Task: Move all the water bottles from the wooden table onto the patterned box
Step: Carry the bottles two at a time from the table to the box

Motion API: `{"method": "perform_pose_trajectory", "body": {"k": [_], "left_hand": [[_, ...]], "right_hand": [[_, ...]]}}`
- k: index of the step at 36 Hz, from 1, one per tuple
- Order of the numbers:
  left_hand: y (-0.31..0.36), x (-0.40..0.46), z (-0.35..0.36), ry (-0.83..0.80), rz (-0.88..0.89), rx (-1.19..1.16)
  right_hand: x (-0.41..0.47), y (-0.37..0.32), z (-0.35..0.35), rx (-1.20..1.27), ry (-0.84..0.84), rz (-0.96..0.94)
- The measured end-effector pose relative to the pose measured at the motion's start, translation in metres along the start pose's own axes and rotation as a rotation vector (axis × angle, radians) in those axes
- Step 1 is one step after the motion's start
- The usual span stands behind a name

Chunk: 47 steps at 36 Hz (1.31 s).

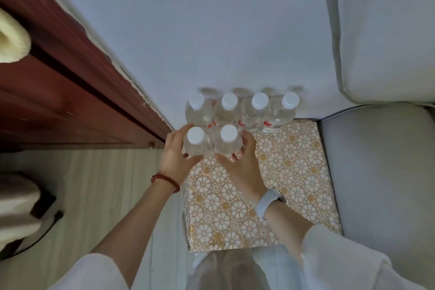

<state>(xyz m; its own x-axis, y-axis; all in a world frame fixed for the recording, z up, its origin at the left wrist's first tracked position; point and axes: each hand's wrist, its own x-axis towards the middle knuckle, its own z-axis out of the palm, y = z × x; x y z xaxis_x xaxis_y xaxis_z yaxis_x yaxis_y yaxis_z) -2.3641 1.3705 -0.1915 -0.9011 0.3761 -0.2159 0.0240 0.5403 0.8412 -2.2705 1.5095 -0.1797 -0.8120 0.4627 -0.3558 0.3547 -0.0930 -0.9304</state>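
A patterned box [289,172] with gold and white flowers stands against the white wall. Along its far edge stands a row of several clear water bottles [256,110] with white caps. In front of that row, at the box's left, two more bottles stand side by side. My left hand [175,155] is wrapped around the left bottle [196,142]. Around the right bottle [228,140] my right hand [242,162] is closed. Whether these two bottles rest on the box I cannot tell.
A dark red wooden door frame [77,87] runs along the left. A grey cushioned seat [381,172] touches the box on the right, with a white cushion [386,30] above it. Pale wooden floor [98,183] lies to the left.
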Motion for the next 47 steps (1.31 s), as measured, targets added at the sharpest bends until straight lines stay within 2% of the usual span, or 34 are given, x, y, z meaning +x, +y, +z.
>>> {"method": "perform_pose_trajectory", "body": {"k": [5, 11, 17, 27, 30, 34, 40, 47], "left_hand": [[0.002, 0.001, 0.0, 0.001, 0.012, -0.064], [0.0, 0.002, 0.002, -0.03, 0.092, -0.039], [-0.006, 0.005, 0.003, -0.028, 0.076, -0.066], [0.006, -0.006, 0.002, -0.052, 0.046, -0.02], [0.014, -0.01, -0.002, -0.088, -0.011, 0.012], [0.031, -0.023, -0.015, -0.093, -0.104, 0.03], [0.065, -0.072, -0.051, -0.023, -0.303, 0.056], [0.095, -0.181, -0.132, 0.275, -0.247, 0.235]], "right_hand": [[0.001, -0.002, -0.005, -0.057, -0.007, 0.02], [-0.001, -0.002, 0.004, 0.003, 0.118, 0.027], [0.0, -0.002, 0.012, 0.025, 0.18, 0.02], [-0.007, -0.013, 0.008, -0.059, 0.042, 0.096], [-0.017, -0.021, 0.005, -0.107, 0.03, 0.101], [-0.035, -0.034, -0.002, -0.212, 0.024, 0.197], [-0.076, -0.065, -0.004, -0.403, -0.152, 0.234], [-0.128, -0.128, 0.047, -0.609, -0.541, -0.079]]}}
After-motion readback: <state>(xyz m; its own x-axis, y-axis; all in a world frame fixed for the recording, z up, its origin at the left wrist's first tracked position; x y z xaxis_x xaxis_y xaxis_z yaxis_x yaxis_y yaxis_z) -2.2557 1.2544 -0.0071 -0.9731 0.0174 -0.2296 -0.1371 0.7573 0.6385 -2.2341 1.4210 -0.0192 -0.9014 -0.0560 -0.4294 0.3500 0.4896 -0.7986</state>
